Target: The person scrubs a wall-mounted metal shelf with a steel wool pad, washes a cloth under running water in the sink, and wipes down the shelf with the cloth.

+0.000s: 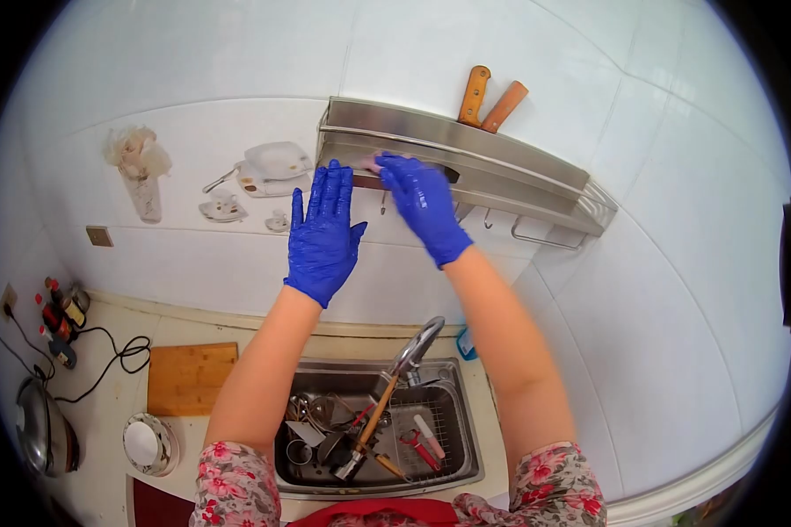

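My left hand (323, 233), in a wet blue glove, is raised with its fingers stretched out flat at the left end of a metal wall rack (518, 198). My right hand (424, 204), gloved the same way, reaches over the rack's lower shelf and presses a small pinkish cloth (372, 163) onto it. Most of the cloth is hidden under the fingers, which are slightly blurred. Two wooden-handled knives, one with a yellowish handle (475, 95) and one with a reddish handle (504, 107), stand upright in the slot at the rack's back.
Below, a sink (475, 439) with a curved faucet (420, 342) holds several utensils. A cutting board (191, 378), stacked bowls (147, 443), a cord (119, 356) and bottles (54, 321) are on the left counter. Hooks (489, 220) hang under the rack.
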Demonstrator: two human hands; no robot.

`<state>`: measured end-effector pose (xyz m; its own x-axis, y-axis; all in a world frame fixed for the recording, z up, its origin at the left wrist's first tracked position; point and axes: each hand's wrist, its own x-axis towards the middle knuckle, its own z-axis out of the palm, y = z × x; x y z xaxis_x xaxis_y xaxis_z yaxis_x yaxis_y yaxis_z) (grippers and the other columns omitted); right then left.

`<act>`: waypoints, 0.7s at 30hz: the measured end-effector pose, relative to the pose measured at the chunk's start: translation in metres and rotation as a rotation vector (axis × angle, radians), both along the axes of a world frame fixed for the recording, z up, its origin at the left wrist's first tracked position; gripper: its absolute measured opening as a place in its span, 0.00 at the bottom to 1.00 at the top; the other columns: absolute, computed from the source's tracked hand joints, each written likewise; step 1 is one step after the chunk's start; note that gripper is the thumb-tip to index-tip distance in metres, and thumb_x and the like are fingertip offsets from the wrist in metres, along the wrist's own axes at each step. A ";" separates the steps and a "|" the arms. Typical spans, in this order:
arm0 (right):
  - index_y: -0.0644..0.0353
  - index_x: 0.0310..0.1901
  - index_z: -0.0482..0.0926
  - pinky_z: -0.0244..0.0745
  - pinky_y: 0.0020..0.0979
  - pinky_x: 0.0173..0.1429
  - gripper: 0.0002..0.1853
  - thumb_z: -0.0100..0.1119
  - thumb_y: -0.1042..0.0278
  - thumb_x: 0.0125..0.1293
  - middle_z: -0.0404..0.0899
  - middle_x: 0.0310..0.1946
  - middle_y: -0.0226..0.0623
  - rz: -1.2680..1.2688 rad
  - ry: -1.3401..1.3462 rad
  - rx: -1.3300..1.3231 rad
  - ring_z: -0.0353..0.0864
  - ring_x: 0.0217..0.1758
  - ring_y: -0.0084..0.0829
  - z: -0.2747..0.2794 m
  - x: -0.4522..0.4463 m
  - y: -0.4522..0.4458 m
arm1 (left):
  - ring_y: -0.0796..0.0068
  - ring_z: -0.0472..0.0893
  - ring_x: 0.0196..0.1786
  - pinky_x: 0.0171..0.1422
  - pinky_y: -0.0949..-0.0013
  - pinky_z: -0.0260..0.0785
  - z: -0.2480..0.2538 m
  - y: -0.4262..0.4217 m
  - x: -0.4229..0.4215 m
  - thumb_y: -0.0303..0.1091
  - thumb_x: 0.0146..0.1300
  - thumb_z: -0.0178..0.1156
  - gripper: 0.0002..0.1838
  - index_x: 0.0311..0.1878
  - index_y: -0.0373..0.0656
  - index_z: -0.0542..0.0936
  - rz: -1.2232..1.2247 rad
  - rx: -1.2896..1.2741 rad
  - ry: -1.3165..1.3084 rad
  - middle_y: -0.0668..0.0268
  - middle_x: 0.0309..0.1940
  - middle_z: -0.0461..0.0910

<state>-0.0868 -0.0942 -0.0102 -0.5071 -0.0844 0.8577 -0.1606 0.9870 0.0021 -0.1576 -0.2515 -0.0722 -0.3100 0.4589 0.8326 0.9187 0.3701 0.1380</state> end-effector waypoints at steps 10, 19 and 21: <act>0.53 0.62 0.71 0.64 0.41 0.69 0.28 0.50 0.78 0.57 0.74 0.59 0.37 0.011 0.058 0.449 0.73 0.62 0.38 -0.008 0.001 -0.004 | 0.57 0.50 0.76 0.76 0.47 0.41 -0.015 0.005 0.002 0.21 0.54 0.50 0.39 0.73 0.37 0.53 -0.044 0.173 -0.069 0.52 0.74 0.48; 0.48 0.59 0.74 0.77 0.34 0.54 0.36 0.61 0.83 0.44 0.79 0.52 0.35 -0.295 -0.002 0.444 0.80 0.52 0.37 0.005 0.107 0.045 | 0.59 0.51 0.76 0.77 0.48 0.37 -0.006 0.007 0.010 0.24 0.56 0.52 0.39 0.73 0.41 0.54 -0.030 0.105 -0.026 0.55 0.75 0.49; 0.47 0.55 0.77 0.78 0.33 0.46 0.28 0.60 0.78 0.49 0.81 0.44 0.32 -0.357 -0.140 0.354 0.81 0.45 0.35 0.027 0.124 0.034 | 0.59 0.51 0.76 0.77 0.48 0.38 0.002 0.010 0.013 0.25 0.57 0.53 0.38 0.73 0.41 0.54 -0.001 0.088 -0.003 0.55 0.74 0.50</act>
<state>0.0372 -0.0603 0.0168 -0.6650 -0.1578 0.7300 0.1637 0.9229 0.3485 -0.1444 -0.2416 -0.0701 -0.3120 0.3846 0.8687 0.9187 0.3553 0.1727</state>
